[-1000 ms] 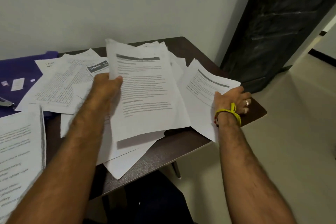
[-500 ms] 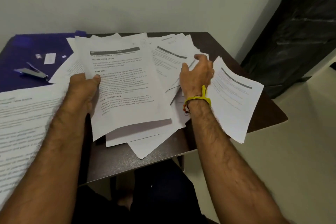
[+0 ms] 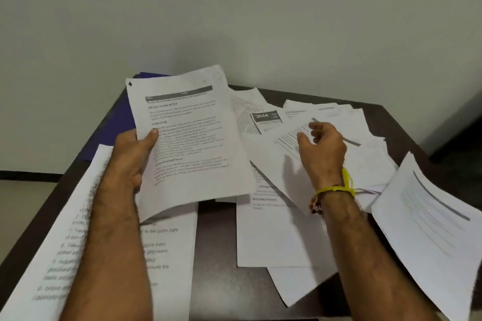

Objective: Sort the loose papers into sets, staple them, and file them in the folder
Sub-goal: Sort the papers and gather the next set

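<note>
Gripping a printed set of papers [image 3: 187, 138] by its left edge, our left hand [image 3: 133, 156] lifts it above the dark bench [image 3: 224, 237]. Our right hand [image 3: 323, 148], fingers loosely curled and holding nothing, hovers over the loose papers [image 3: 281, 237] spread there. A purple folder [image 3: 114, 138] peeks out behind.
</note>
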